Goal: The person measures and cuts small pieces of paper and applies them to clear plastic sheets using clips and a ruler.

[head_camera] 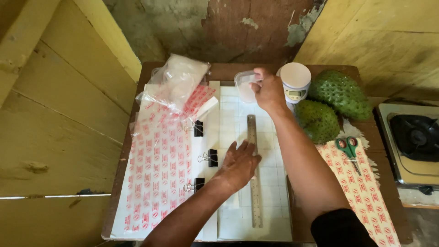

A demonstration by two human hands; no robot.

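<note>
My left hand [238, 164] lies flat, fingers apart, on a white gridded cutting mat [274, 215], its fingers touching a long metal ruler [254, 174] that runs down the mat. My right hand [269, 90] is stretched to the far side of the table and grips a small clear plastic cup [244, 86] by its rim, tilted, just left of a small white kitchen scale [295, 81].
Three black binder clips [209, 158] hold red-printed plastic sheets [155, 169] on the left, with a clear bag pile [176, 80] behind. Two green spiky fruits [329, 107] and green-handled scissors [348, 148] lie to the right. A gas stove [414, 137] stands beyond the table's right edge.
</note>
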